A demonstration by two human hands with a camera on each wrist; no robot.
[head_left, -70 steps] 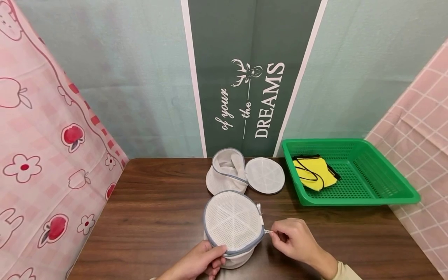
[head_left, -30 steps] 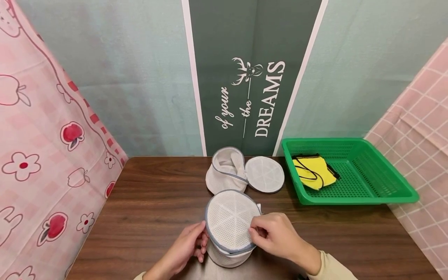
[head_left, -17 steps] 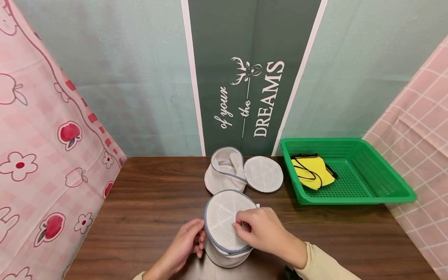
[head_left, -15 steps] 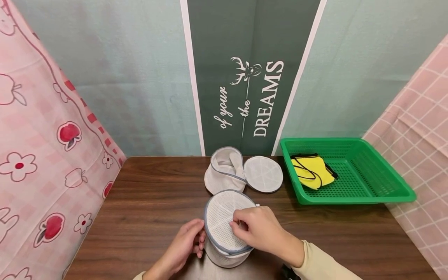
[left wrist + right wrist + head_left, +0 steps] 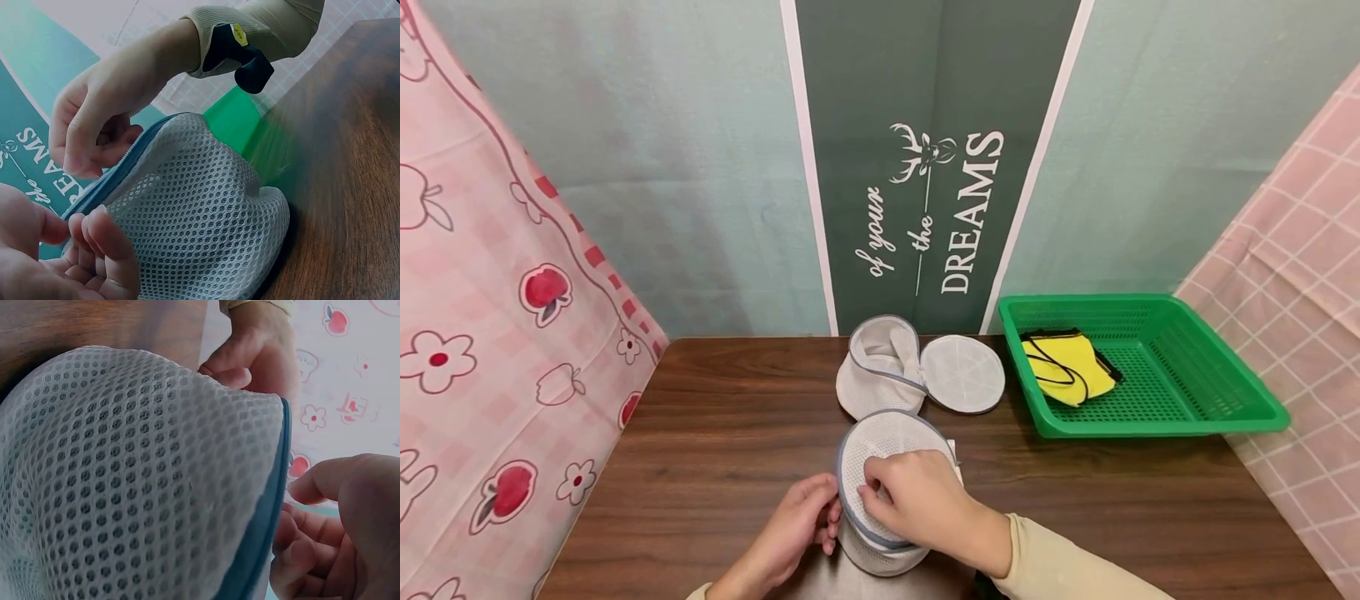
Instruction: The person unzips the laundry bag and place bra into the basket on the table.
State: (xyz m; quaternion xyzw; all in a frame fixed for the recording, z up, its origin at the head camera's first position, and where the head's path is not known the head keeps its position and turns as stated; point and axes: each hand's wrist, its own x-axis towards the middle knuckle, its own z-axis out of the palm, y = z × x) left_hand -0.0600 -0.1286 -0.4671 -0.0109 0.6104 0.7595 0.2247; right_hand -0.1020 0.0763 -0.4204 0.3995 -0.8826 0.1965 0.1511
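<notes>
A white mesh laundry bag (image 5: 880, 557) with a round lid and blue-grey zip trim stands upright on the table. At the left of its rim, my left hand (image 5: 805, 508) pinches the edge, its other fingers curled beside the mesh wall. Above the lid my right hand (image 5: 925, 504) is curled, thumb against forefinger, on the zipper pull, which the fingers hide. In the left wrist view the right fingertips lie right at the zip (image 5: 128, 159). The right wrist view shows the mesh side (image 5: 125, 481) up close.
Behind the bag sits a second mesh bag (image 5: 872, 396), its round lid (image 5: 962, 375) folded out to the right. A green basket (image 5: 1157, 427) at the right back holds a folded yellow cloth item (image 5: 1067, 367) with black cords. Curtains stand behind the wooden table (image 5: 730, 417).
My right hand has moved left from the bag's right side, where the zipper pull showed between its fingers, to over the lid. My left hand has shifted from the front rim to the left rim.
</notes>
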